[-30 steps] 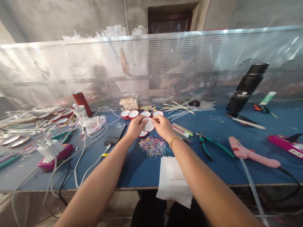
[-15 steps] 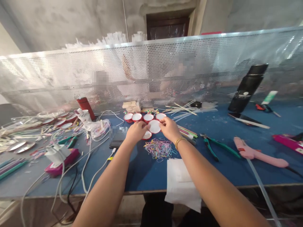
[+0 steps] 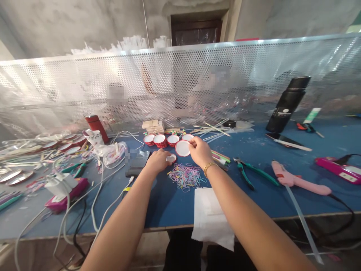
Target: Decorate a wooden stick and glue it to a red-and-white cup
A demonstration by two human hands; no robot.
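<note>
My right hand [image 3: 199, 151] pinches a round white disc with a red rim [image 3: 182, 148] just above the blue table [image 3: 169, 199]. My left hand [image 3: 158, 160] has dropped to the table and its fingers close on a smaller red-rimmed white disc [image 3: 171, 158] lying there. A row of three red cups with white insides [image 3: 161, 140] stands just behind the hands. A heap of small coloured rubber bands [image 3: 185, 177] lies in front of them. A gold bracelet circles my right wrist.
Dark phone [image 3: 137, 162] left of my left hand. Green-handled pliers [image 3: 248, 175], pink glue gun [image 3: 297, 180] and black bottle [image 3: 287, 104] to the right. White tissue [image 3: 210, 216] at the near edge. Cables, charger [image 3: 60, 184], red flask [image 3: 97, 127] left. Perforated metal screen [image 3: 84, 90] behind; people beyond it.
Both hands held the larger disc before. My left hand has let go of it and lowered onto the small disc on the table; my right hand keeps the larger disc.
</note>
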